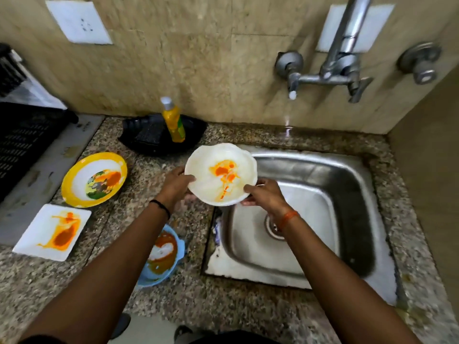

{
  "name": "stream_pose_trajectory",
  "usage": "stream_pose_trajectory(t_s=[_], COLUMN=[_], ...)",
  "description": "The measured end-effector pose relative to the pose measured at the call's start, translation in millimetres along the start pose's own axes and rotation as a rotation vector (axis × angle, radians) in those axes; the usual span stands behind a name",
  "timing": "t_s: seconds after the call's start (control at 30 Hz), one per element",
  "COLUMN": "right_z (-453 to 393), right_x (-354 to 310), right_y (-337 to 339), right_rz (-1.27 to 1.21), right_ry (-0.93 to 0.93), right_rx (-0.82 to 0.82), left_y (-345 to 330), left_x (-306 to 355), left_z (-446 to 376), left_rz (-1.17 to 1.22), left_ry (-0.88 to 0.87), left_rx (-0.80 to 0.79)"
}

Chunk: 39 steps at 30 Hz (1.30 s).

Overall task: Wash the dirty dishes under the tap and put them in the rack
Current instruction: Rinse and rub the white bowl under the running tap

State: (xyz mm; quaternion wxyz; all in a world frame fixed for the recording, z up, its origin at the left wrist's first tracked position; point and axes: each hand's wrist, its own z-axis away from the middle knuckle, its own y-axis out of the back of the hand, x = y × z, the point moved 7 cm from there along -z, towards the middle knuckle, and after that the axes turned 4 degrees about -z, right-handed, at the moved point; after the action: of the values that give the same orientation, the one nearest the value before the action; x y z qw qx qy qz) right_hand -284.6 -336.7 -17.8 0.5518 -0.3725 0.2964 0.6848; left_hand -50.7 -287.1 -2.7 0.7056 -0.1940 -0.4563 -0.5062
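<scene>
head view: both hands grip a white scalloped plate (pixel 221 173) smeared orange, the left hand (pixel 176 183) on its left rim, the right hand (pixel 264 194) on its lower right rim, held over the left edge of the steel sink (pixel 323 184). the left forearm hides part of a blue bowl (pixel 162 256). on the granite worktop (pixel 223 306) lie a yellow-rimmed plate (pixel 94 178) and a square white plate (pixel 52 232), both soiled. a black rack (pixel 22 142) is cut off at left; the tap (pixel 330 73) is blurred.

One camera sits on the person's head. It looks forward and down, close over the shiny steel sink (pixel 323 184) and speckled stone counter (pixel 198 306).
</scene>
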Motion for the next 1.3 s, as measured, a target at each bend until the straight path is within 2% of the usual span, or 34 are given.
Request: stream_pose_trajectory(t_s=[0.07,0.1,0.2,0.27,0.37,0.47,0.57,0.7,0.83,0.93,1.03,1.13,1.17,1.3], right_z=[3.8,4.0,6.4,1.9,-4.8,-9.8,-20.6,-21.0,-32.3,-83.8,-46.5,-9.2,1.2,9.2], right_x=[-12.4,-21.0,-64.6,-102.1,-160.0,-204.5,-219.9,-218.0,-213.0,-192.5,-195.0,-170.9,-151.7,-63.3], right_y=[31.9,51.1,115.1,146.6,173.6,179.1,180.7,184.9,189.5,215.3,198.8,167.4,150.7,91.4], right_rz=[0.076,0.126,0.228,0.207,0.267,0.425,0.582,0.626,0.359,0.168,0.15,0.424,0.554,1.228], right_ry=[0.037,0.094,0.275,0.397,0.502,0.529,0.51,0.526,0.514,0.452,0.434,0.49,0.507,0.599], right_rx=[0.013,0.072,0.394,0.544,0.657,0.745,0.776,0.795,0.695,0.612,0.609,0.611,0.551,-0.004], left_y=[-34.0,-51.2,-90.9,-111.1,-134.2,-154.3,-164.9,-172.3,-176.4,-180.1,-182.8,-184.5,-185.6,-186.9], left_x=[10.4,15.9,32.6,40.8,53.8,63.7,66.5,66.3,66.8,65.8,63.3,61.1,61.0,59.0], left_z=[2.4,3.2,8.8,9.0,13.0,16.4,15.9,18.0,19.6,19.2,17.2,15.1,15.1,14.4], left_rz=[0.052,0.079,0.12,0.117,0.098,0.105,0.124,0.135,0.133,0.127,0.136,0.146,0.145,0.135], left_ry=[0.016,0.022,0.026,0.019,0.006,0.0,0.001,0.011,0.002,0.001,0.007,0.006,0.006,-0.001], left_rx=[-0.096,-0.128,-0.169,-0.197,-0.212,-0.231,-0.232,-0.242,-0.249,-0.251,-0.255,-0.262,-0.266,-0.246])
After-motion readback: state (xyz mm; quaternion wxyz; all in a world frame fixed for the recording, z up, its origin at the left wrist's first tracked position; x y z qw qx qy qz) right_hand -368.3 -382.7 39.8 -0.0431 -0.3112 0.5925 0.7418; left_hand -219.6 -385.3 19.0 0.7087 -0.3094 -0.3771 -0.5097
